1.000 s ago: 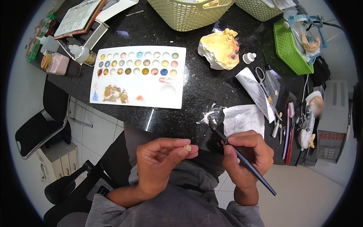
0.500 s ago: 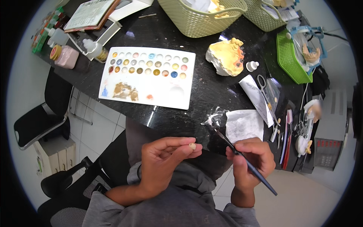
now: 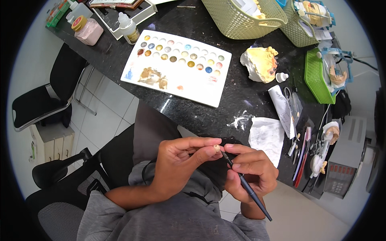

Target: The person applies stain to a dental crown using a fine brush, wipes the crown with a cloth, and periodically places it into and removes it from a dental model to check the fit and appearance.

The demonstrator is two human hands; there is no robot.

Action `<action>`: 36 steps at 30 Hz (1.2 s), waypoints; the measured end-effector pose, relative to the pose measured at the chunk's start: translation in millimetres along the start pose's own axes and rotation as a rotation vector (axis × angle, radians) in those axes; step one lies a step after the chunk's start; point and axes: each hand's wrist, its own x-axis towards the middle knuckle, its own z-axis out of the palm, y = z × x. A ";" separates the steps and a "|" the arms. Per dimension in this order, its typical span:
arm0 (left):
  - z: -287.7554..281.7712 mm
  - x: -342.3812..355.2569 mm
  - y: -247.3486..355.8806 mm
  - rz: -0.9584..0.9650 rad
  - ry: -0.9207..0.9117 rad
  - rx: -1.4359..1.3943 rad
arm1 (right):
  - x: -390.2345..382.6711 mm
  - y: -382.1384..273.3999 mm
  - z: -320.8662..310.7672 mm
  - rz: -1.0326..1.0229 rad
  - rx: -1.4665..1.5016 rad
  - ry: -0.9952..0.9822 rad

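Note:
Between the thumb and fingers of my left hand (image 3: 177,164) is a small cream-coloured dental crown (image 3: 216,148). My right hand (image 3: 255,170) grips a slim brush (image 3: 250,189) with a dark blue handle, like a pen. The brush's tip is right beside the crown; whether they touch I cannot tell. Beyond my hands lies a white palette (image 3: 201,94) with rows of coloured wells and brown, blue and red smears. A crumpled white tissue (image 3: 267,136) rests on the black table, to the right of a white smear.
A yellow and white dental cast (image 3: 259,64) stands right of the palette, beside a small white bottle (image 3: 282,77). Woven baskets (image 3: 237,26) line the back. At right are scissors, toothbrushes (image 3: 302,156) and a green basket (image 3: 315,76). Bottles and a pink jar (image 3: 88,32) stand far left.
My right hand has brought the brush from near the tissue leftward to the crown in my left hand. The whole view has shifted and turned slightly.

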 end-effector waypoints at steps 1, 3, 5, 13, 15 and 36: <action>0.0 0.1 0.2 0.002 -0.003 0.003 | -0.1 -0.6 -0.1 0.004 -0.009 0.001; -0.4 0.2 0.0 0.008 -0.009 0.007 | 0.4 -1.5 -0.1 0.013 -0.023 -0.002; -1.2 0.6 -1.2 0.017 -0.016 0.006 | 0.7 -2.0 -0.1 0.022 -0.034 -0.008; -1.1 1.2 -2.0 0.020 -0.014 0.004 | -2.2 -4.9 -4.4 0.077 -0.037 -0.084; -1.3 1.2 -2.5 0.021 -0.014 0.002 | -2.9 -5.0 -4.0 0.091 -0.027 -0.069; -3.4 1.2 -2.9 0.015 -0.023 0.004 | 0.0 -1.9 -2.4 0.035 -0.050 -0.084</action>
